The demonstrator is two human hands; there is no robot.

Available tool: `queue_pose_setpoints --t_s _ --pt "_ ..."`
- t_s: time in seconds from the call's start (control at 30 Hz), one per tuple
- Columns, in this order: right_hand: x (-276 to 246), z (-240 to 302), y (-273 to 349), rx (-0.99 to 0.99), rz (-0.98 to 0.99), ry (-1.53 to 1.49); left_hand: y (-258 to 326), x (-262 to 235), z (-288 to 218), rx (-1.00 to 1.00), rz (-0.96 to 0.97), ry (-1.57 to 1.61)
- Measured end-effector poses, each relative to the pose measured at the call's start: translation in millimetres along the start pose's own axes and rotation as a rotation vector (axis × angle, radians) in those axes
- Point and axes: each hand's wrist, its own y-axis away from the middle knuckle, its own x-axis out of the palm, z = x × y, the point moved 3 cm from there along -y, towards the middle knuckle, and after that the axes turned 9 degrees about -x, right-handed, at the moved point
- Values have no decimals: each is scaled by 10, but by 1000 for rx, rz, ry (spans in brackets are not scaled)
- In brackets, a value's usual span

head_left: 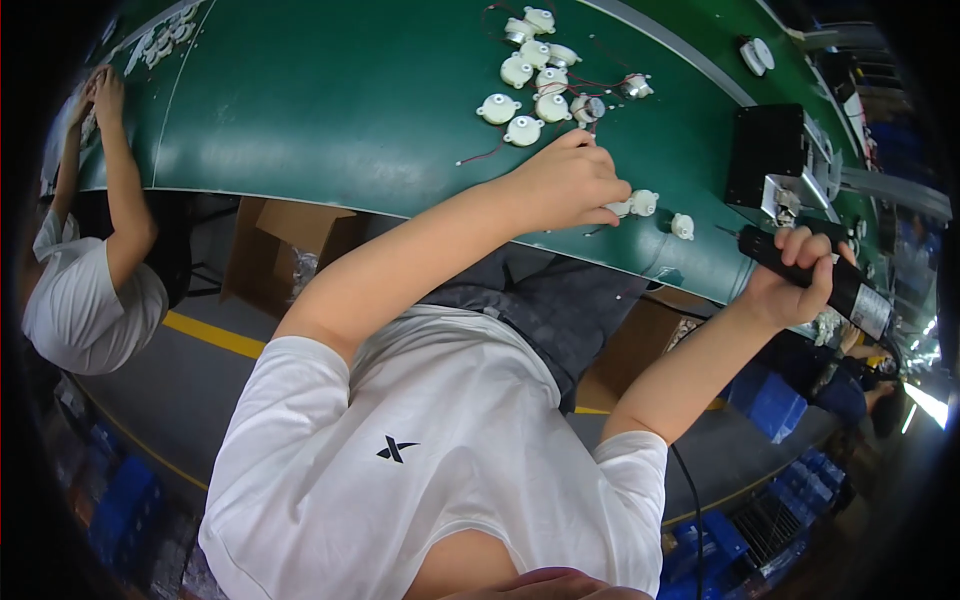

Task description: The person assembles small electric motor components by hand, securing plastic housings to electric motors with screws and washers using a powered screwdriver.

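My left hand [572, 186] is over the bench with its fingers curled and pinched at a small white round part [620, 209], mostly hidden by the fingertips. Touching or very close to that part is another white round part [645, 203], and a third one [682, 226] stands a little to the right. My right hand [797, 277] is wrapped round a black electric screwdriver [848, 296], whose thin bit points left toward these parts. Beyond my left hand lies a loose group of white round motors [523, 130] with side ears, some showing silver cans and thin red wires.
A black box with a metal bracket [768, 160] stands on the green bench [330, 110] at the right. On the left another person's hands [103, 92] work near more white parts [163, 40]. Cardboard boxes [290, 235] sit below the bench edge.
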Motion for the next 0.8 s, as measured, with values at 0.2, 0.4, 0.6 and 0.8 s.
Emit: queue_pose_setpoints --t_s 0.2,0.4,0.6,0.8 --pt "-542 181 -96 -172 -185 322 25 -43 -88 134 -78 -138" --pt "-663 208 -349 -298 -342 277 29 -141 -247 158 -98 -259" --pt "-894 92 -614 -336 -372 262 -66 -13 -350 153 -97 -375" --pt "-1086 -62 -735 -339 -375 244 -193 145 -533 108 -49 -418"
